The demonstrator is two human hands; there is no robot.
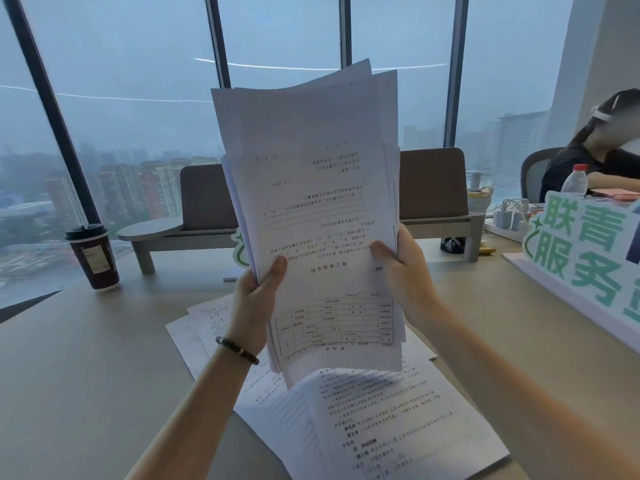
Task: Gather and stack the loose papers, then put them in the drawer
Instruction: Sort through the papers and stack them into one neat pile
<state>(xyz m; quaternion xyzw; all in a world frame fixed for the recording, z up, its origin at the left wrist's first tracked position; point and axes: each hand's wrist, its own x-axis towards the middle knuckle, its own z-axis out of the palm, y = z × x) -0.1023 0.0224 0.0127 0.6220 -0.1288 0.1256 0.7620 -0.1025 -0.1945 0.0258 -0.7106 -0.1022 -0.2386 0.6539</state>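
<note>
Gathering partly done: printed sheets (398, 420) are left loose on the desk (86, 358) below the fingers. A ragged, unsquared paper stack (311, 202) is held upright, clamped at its side edges by left hand (258, 296) and right hand (405, 271), thumbs in front. No drawer is seen. Beyond the fingers: coffee cup (93, 258), monitor riser (311, 226), window wall (138, 98).
</note>
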